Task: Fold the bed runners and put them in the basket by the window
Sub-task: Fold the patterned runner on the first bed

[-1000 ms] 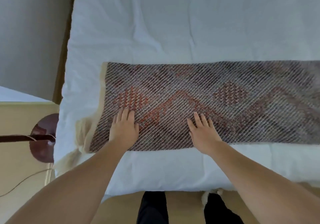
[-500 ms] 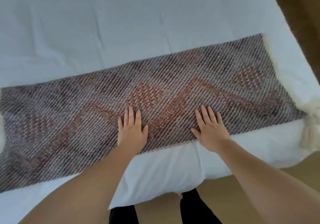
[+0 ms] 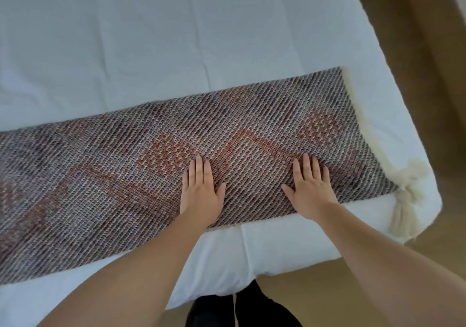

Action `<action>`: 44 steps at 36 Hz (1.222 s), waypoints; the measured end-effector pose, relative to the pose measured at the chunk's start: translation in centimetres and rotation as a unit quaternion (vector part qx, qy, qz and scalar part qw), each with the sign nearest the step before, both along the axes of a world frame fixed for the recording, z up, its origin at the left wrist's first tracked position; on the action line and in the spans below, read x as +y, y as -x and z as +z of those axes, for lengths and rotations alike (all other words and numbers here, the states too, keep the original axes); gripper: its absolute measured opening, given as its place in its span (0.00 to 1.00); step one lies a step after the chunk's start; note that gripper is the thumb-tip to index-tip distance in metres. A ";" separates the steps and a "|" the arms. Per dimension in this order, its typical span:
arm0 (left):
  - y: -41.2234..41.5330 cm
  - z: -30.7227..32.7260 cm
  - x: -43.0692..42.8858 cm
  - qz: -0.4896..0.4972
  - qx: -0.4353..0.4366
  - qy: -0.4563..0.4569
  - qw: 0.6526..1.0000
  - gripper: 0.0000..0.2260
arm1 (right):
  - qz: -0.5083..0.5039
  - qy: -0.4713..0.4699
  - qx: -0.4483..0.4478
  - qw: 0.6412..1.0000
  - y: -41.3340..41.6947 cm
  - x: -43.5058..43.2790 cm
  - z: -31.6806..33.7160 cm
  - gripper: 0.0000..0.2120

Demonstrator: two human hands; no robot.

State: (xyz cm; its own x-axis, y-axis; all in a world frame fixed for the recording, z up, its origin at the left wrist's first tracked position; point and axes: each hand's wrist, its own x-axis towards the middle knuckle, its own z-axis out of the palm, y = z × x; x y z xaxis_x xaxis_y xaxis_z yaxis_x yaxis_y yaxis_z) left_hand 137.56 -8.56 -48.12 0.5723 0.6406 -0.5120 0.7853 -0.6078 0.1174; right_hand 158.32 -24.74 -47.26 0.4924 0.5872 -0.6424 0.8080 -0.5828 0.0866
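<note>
Presently, the bed runner point(image 3: 100, 188) lies spread flat across the white bed point(image 3: 151, 49), close to the near edge, its left part running out of view past the left border. It is a woven grey-brown cloth with orange diamond and zigzag motifs, unfolded, one layer as far as I can tell.

My left hand point(image 3: 201, 195) rests palm down on the runner near its middle, fingers straight and together, gripping nothing. My right hand point(image 3: 309, 190) lies just to the right of it, also flat on the cloth, fingers straight, thumb spread, nothing grasped. Both wrists cross the runner's near hem.

Further right, a cream fringe point(image 3: 353, 114) trims the runner's short end. A thick cream tassel point(image 3: 406, 200) hangs from the near right corner, draped over the mattress edge. Nothing lies on top of the runner apart from my hands.

Beyond the bed's right side is tan floor point(image 3: 441, 251). Below the mattress edge, between my forearms, my dark trousers point(image 3: 242, 311) show.
</note>
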 end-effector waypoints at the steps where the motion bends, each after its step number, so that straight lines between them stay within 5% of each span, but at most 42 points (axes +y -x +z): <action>1: -0.4 0.0 0.5 -0.001 -0.002 -0.002 1.000 0.32 | 0.000 -0.003 -0.002 1.000 0.0 0.4 0.0 0.37; 14: -6.4 -0.2 0.8 -0.012 -0.037 0.017 0.999 0.32 | 0.034 -0.012 -0.002 0.999 -5.4 4.5 -0.4 0.36; 30: -27.1 -1.8 -13.6 0.094 -0.051 0.010 0.994 0.34 | 0.192 -0.116 0.013 0.974 -27.1 5.5 -2.7 0.36; 38: -34.5 -1.2 -19.1 0.106 -0.042 0.059 0.992 0.45 | 0.107 -0.216 0.094 0.966 -30.7 7.8 -1.8 0.41; 44: -37.4 -0.2 -19.8 0.188 -0.007 0.106 0.976 0.50 | -0.117 -0.333 0.201 0.914 -30.4 9.4 -0.1 0.36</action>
State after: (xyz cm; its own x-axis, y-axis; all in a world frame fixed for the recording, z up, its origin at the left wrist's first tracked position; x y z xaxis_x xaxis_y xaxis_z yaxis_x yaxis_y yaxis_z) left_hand 174.93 -28.40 -48.34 0.3250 0.6874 -0.6495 0.9457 -0.2381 0.2212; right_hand 188.72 -15.34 -47.35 0.4575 0.8227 -0.3374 0.5436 -0.5590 -0.6261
